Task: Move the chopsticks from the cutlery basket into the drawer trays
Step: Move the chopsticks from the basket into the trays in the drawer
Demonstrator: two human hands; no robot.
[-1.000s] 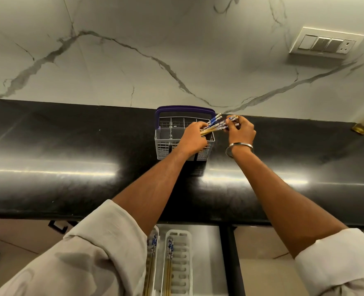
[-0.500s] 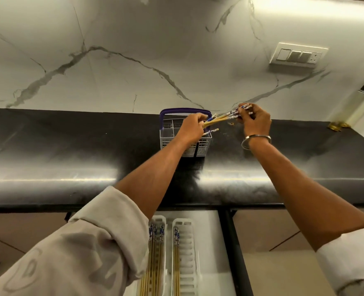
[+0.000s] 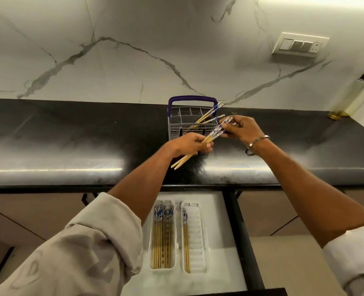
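Head view: both hands hold one bundle of chopsticks (image 3: pixel 212 136) above the counter (image 3: pixel 69 146), in front of the basket (image 3: pixel 177 127). The left hand (image 3: pixel 190 145) grips the shafts, the right hand (image 3: pixel 242 129) pinches the patterned ends. The trays (image 3: pixel 176 242) lie in the open drawer (image 3: pixel 223 242) below.

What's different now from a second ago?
Both hands, left hand and right hand, have drawn the bundle of chopsticks out of the cutlery basket toward the counter's front edge. A few chopsticks stay in the basket, which has not moved; the drawer trays look unchanged.
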